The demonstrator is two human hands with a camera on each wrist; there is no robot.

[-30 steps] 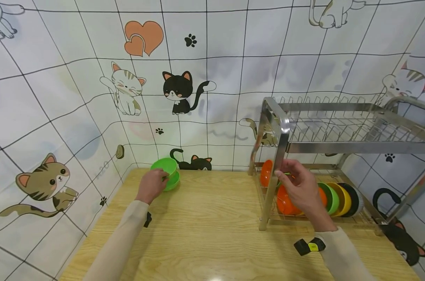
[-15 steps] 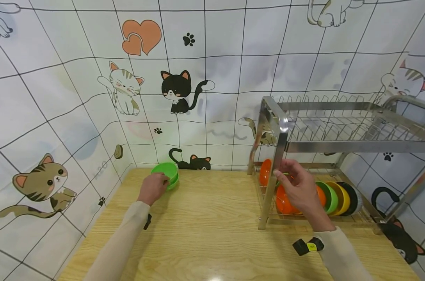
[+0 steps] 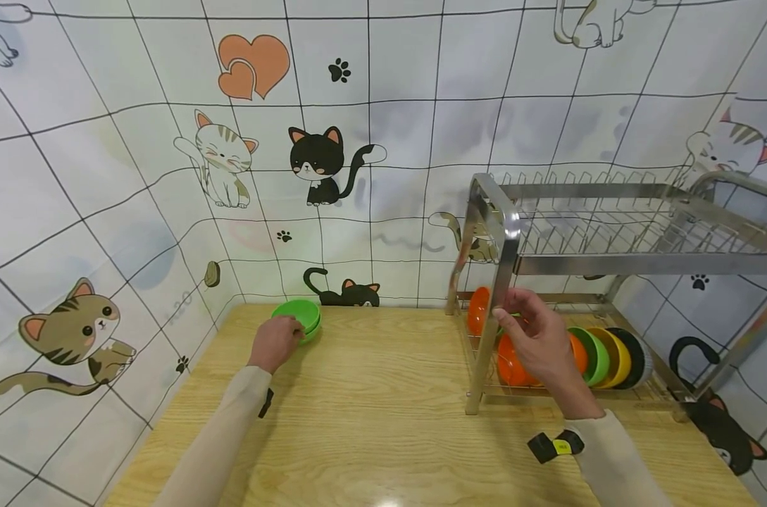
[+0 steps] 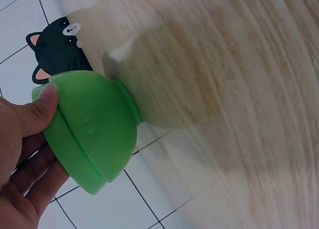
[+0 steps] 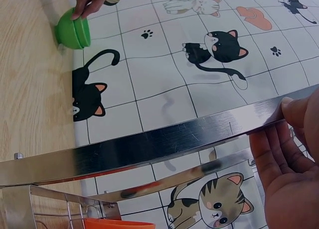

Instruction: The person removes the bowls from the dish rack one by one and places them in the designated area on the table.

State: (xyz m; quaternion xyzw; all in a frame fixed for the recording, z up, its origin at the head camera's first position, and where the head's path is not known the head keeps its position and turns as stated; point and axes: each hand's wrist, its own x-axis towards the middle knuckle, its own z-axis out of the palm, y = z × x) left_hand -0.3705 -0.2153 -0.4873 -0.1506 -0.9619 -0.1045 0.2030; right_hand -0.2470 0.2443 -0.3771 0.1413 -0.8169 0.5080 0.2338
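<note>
Two green bowls sit nested on the wooden table near its back left corner. My left hand (image 3: 274, 343) pinches the rim of the upper green bowl (image 3: 294, 310), with the thumb on the outside in the left wrist view. Most of that bowl is inside the lower green bowl (image 4: 102, 114), whose foot ring faces the tabletop. On the other side, my right hand (image 3: 541, 345) grips the front left upright of a metal dish rack (image 3: 487, 352). Its thumb (image 5: 294, 109) lies against the post's flat face, and the other fingers curl at the post's edge.
The rack's lower shelf holds orange bowls (image 3: 513, 362), a green bowl (image 3: 595, 358), a yellow one (image 3: 616, 360) and a black one (image 3: 635, 359). Above them runs a wire upper tier (image 3: 611, 225). A cat-patterned tiled wall (image 3: 402, 197) stands behind the table (image 3: 383, 394).
The upper green bowl has gone down from a tilt above the lower one and now nests in it. My left hand moved down with it. The right hand stays on the rack post.
</note>
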